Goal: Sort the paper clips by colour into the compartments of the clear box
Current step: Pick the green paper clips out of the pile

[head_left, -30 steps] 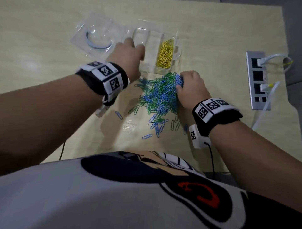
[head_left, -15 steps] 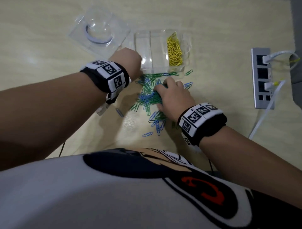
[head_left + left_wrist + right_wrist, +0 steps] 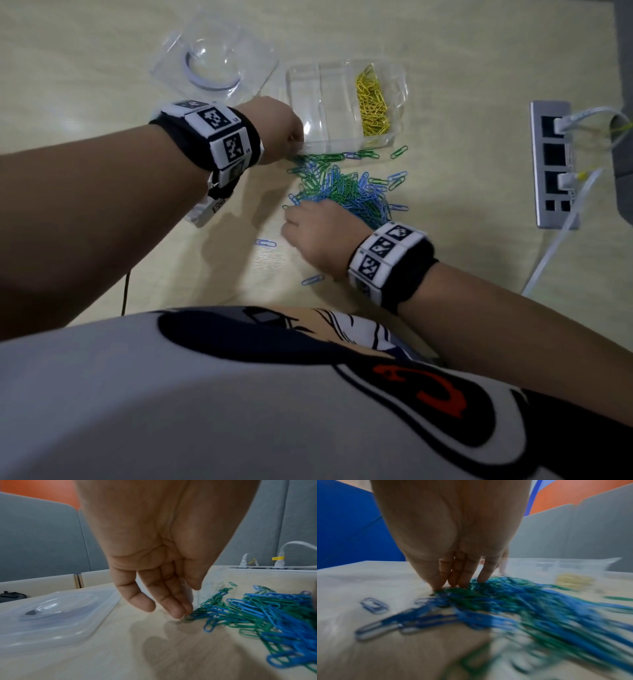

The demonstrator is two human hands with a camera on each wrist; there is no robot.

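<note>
Raking at the near edge of a mixed pile of blue and green paper clips (image 3: 346, 192), a person's right hand (image 3: 318, 233) rests fingertips-down on the wooden table (image 3: 462, 68), fingers (image 3: 460, 574) close together and nearly straight, pressing into the tangle rather than visibly pinching anything; motion blur hides any single clip under them. The pile spreads away from and to the right of those fingertips, with a few loose blue clips (image 3: 266, 243) lying behind them, nearer the body. Just beyond, the left hand (image 3: 277, 126) hangs at the pile's far left edge, fingers (image 3: 173, 605) extended together and touching a green clip, thumb apart, nothing clearly held. Directly past its fingertips sits the clear box (image 3: 308, 102), its right compartment holding the yellow clips (image 3: 371, 102), the others apparently empty. The left hand looks nearer the box, so a carry from there would be shortest. Farther left lies the clear lid (image 3: 212, 58); off right, a power strip (image 3: 553, 164).
</note>
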